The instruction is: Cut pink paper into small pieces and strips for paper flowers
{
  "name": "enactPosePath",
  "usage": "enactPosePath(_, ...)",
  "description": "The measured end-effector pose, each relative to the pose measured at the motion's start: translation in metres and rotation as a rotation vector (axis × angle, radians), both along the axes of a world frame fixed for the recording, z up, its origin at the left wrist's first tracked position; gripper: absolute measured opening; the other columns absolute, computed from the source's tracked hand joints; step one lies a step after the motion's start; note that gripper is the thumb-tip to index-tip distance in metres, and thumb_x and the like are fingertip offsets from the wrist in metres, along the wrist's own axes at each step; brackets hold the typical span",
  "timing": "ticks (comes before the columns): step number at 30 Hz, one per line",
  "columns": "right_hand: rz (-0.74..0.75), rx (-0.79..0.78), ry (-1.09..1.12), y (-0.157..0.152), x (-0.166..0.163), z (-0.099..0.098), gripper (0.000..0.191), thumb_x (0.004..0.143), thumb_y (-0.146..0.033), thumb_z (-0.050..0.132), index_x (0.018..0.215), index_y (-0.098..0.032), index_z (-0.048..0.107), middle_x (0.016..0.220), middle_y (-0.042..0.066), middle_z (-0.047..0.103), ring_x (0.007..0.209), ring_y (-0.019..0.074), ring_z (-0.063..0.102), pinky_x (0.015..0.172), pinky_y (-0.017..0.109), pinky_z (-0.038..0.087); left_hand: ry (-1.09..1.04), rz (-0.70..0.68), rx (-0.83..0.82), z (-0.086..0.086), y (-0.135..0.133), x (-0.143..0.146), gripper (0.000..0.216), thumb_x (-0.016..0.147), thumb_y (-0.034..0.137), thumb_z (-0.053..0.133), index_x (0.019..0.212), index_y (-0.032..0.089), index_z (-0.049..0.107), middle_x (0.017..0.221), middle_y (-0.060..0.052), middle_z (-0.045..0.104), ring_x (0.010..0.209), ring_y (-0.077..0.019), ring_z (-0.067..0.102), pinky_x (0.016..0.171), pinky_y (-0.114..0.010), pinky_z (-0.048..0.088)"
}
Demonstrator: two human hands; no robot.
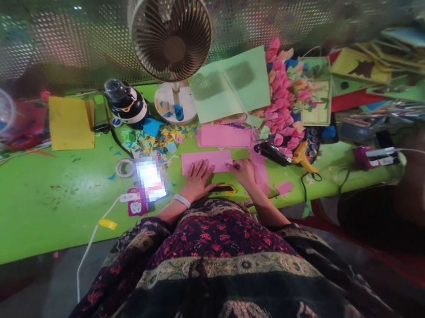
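Note:
A pink strip of paper (212, 158) lies across the green table in front of me, apparently folded. My left hand (198, 179) rests on its left part with the fingers stretched out and pressing down. At the strip's lower right corner, my right hand (244, 172) has its fingers bent together on the paper edge. More pink paper (260, 173) lies partly beneath and beside the right hand. Between my wrists and close to the table edge is a yellow and black tool (222, 189), perhaps a cutter. Behind the strip sits another stack of pink paper (223, 135).
A lit phone (151, 180), tape roll (124, 168) and power socket (136, 205) are left of my hands. A fan (170, 34) stands behind. To the right lie a black stapler-like tool (272, 153), a yellow glue gun (302, 157) and pink paper petals (280, 98). Another person's arm (414, 174) is at far right.

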State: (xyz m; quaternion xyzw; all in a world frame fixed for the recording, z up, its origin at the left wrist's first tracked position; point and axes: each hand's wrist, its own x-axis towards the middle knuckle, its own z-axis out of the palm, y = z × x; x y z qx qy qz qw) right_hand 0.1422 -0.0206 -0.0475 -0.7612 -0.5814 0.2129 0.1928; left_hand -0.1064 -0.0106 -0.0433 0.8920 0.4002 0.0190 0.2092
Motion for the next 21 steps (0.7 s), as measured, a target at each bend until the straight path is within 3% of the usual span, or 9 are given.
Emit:
enactPosePath(11,0.051,-0.029,-0.005,0.0033,0.0026,-0.0008,0.046,0.099,-0.054,0.051,0.067,-0.024,0.065,0.078,0.010,0.072,0.085,0.0256,0.063,0.086,0.037,0.047,0.000,-0.015,-0.016,0.0018,0.0015,-0.0021,0.074,0.104,0.060,0.048,0.167,0.022,0.035,0.176,-0.014,0.023,0.165,-0.0313,0.016,0.133,-0.056,0.012)
enactPosePath(21,0.089,-0.068,0.021,0.0087,0.0069,-0.0013,0.046,0.093,-0.054,0.058,0.056,-0.026,0.053,0.070,0.006,0.066,0.077,0.0228,0.058,0.083,0.036,0.047,0.004,-0.025,-0.028,0.0009,0.0004,-0.0045,0.075,0.104,0.061,0.049,0.167,0.023,0.035,0.176,-0.013,0.023,0.165,-0.0311,0.016,0.134,-0.055,0.011)
